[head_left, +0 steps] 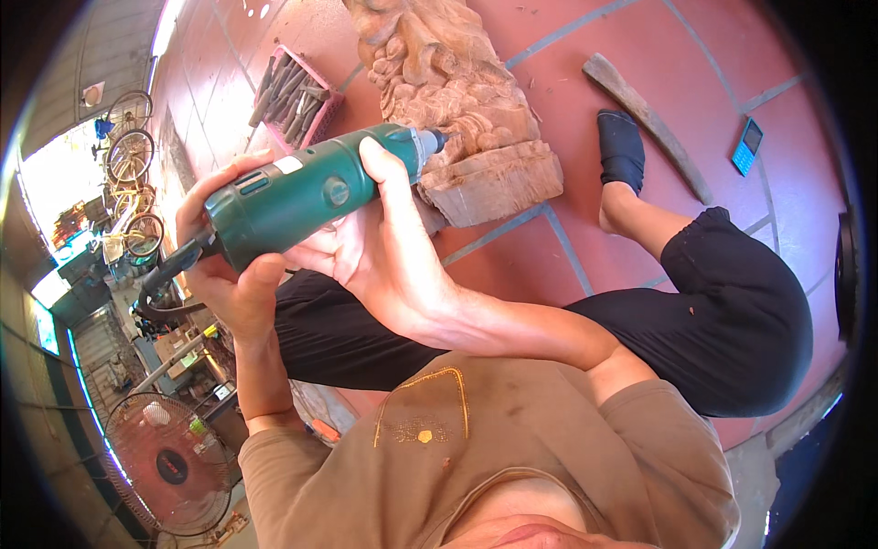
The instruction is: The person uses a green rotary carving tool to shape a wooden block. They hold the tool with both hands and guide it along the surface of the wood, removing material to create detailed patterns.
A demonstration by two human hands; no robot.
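Both of my hands hold a green die grinder [306,197], which slants up to the right across the view. My left hand [240,284] wraps round its rear end, where the black cord [169,274] comes out. My right hand [389,233] grips the body from below nearer the front, its thumb on top of the casing. The grey collar and dark tip of the grinder point at a carved wooden block [457,96] with raised, rounded relief. I cannot tell whether the tip touches the wood. The block's rough, flat end faces me.
Left of the block stands a pink basket [322,114] of chisel-like tools. A wooden stick [645,123] lies beside my foot in a dark sock [620,146]; a blue keypad phone [748,146] lies farther right on red tiles. A fan [169,467] and bicycles [131,156] are at left.
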